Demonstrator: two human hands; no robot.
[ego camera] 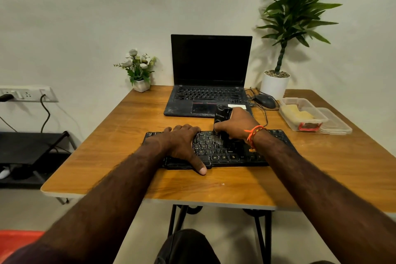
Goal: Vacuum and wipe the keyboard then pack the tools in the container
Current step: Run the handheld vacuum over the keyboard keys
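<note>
While the left hand (184, 141) lies flat on the keyboard (216, 152), vacuuming proceeds.
Right hand (237, 124) grips the vacuum (221, 118), nozzle on the keys.

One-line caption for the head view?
Right hand runs a handheld vacuum over the keyboard; left hand steadies it.

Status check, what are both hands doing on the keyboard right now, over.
Left hand flat on keyboard, steadying it. Right hand grips black mini vacuum, nozzle on the keys. Container open at right, cloth inside. Nothing in the way.
</note>
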